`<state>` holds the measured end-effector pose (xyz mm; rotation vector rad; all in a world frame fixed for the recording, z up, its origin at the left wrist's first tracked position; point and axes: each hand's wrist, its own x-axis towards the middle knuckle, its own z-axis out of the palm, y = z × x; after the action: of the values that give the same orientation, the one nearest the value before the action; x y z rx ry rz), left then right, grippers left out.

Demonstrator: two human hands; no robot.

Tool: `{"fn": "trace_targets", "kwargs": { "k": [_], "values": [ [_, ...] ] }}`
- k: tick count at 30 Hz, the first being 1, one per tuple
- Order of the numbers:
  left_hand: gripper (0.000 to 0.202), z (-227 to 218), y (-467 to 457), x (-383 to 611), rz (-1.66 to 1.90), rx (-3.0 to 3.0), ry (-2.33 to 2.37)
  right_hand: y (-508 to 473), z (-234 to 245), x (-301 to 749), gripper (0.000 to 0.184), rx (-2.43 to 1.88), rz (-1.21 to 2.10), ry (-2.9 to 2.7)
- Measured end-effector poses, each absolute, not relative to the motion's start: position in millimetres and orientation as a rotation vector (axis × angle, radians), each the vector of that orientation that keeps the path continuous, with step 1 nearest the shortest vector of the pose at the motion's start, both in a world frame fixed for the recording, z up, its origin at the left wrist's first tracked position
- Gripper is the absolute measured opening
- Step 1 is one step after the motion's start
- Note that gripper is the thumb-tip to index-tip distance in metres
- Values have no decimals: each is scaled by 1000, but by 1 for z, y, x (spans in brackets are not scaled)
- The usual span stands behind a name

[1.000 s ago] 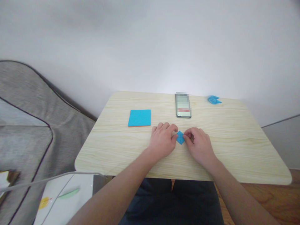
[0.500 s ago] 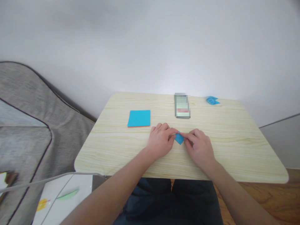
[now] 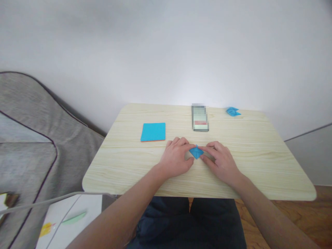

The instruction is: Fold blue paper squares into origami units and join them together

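Note:
A small folded piece of blue origami paper (image 3: 196,153) lies on the table, its point toward me and crease lines on its face. My left hand (image 3: 176,157) holds it from the left, index fingertip at the top corner and thumb by the lower left edge. From the other side, my right hand (image 3: 220,160) grips it with the index finger near the top and the thumb at the lower right edge. The fingertips cover parts of its upper edges. Both hands rest on the tabletop with the other fingers curled.
A stack of square blue paper (image 3: 153,132) lies left of my hands. Beyond them is a phone (image 3: 200,118) with a blurred screen. A folded blue paper figure (image 3: 232,111) sits at the back right of the wooden table (image 3: 124,152). A grey sofa (image 3: 70,152) stands at left.
My thumbs have shifted down and outward along the paper's lower edges, so more of its creased face shows. The index fingers stay at the top. The whole view has shifted slightly.

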<state>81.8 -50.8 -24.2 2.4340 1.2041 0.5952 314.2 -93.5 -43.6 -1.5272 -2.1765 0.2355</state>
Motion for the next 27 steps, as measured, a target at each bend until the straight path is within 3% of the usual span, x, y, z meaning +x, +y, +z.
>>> {"fn": "trace_targets", "kwargs": {
  "k": [5, 11, 18, 22, 27],
  "values": [
    [47, -24, -52, 82, 602, 2437, 1197, -92, -40, 311, 31, -1545, 248, -2166],
    [23, -26, -51, 85, 655, 2463, 1217, -89, -40, 307, 30, -1512, 262, -2123],
    [24, -25, -49, 88, 800, 2438, 1194, -86, -42, 300, 26, -1418, 295, -2045],
    [19, -25, -46, 88, 927, 2332, 1123, -84, -35, 291, 16, -1389, 423, -1886],
    [8, -28, -43, 87, 1026, 2162, 1063, -82, -34, 287, 18, -1468, 708, -1592]
  ]
}}
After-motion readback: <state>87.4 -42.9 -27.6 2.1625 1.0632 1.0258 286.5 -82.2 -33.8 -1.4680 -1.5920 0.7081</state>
